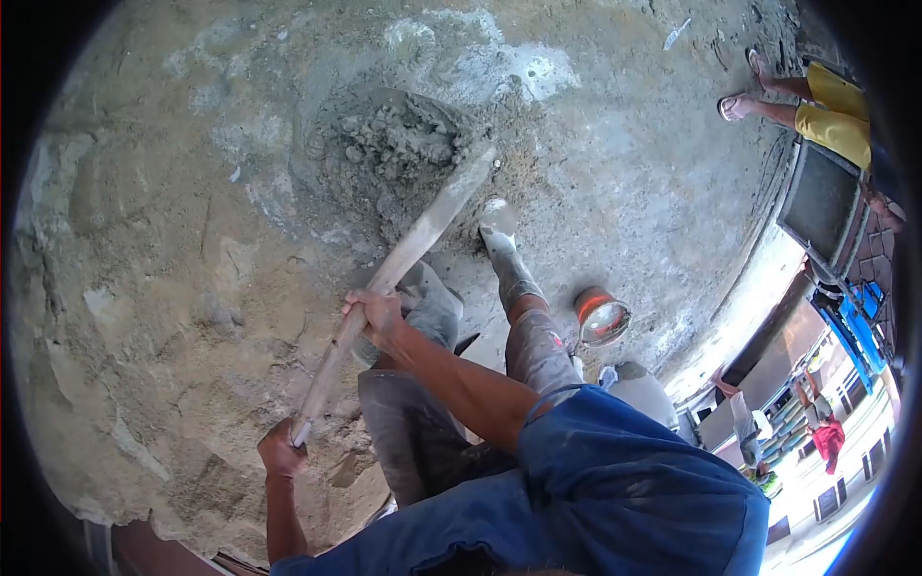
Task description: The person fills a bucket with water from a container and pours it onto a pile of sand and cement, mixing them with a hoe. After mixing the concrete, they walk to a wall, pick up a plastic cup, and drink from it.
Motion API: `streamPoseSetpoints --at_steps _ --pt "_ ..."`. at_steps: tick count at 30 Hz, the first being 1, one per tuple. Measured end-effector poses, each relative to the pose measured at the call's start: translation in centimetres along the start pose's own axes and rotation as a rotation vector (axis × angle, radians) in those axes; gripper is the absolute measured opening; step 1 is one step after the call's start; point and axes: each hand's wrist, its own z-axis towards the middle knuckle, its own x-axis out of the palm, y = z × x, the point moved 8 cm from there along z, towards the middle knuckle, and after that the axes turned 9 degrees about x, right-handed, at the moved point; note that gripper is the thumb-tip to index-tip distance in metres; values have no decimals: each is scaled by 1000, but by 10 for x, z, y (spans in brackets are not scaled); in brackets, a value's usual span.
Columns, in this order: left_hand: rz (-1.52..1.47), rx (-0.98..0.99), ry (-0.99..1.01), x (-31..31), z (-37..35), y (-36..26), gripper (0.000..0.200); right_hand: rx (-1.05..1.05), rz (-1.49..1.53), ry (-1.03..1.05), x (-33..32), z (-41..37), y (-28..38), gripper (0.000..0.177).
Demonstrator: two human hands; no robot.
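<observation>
A long pale wooden handle slants across the view, and both my hands are closed around it. My left hand grips its near end, low on the left. Further along, my right hand wraps around the shaft. The far end reaches the edge of a wet, lumpy grey mortar heap; no tool head can be made out there. My boots, a right boot and a left boot, stand close to the mortar and are coated with grey.
A sand pile spreads over the left side. An orange bucket stands right of my legs. At the upper right is a person in yellow shorts and sandals, beside a dark framed panel. Other people and a blue frame are further right.
</observation>
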Motion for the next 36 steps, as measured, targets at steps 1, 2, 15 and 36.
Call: streamPoseSetpoints --at_steps 1,2,15,36 --pt "29 32 1 -5 2 12 31 -47 55 71 2 -8 3 4" --pt "37 138 -27 -21 19 -1 31 -96 105 139 4 -13 11 4" --pt "-662 557 600 -71 233 -260 56 -632 -300 -923 -124 -48 348 24" --pt "26 665 275 -48 219 -8 39 -715 361 -478 -61 -31 63 15"
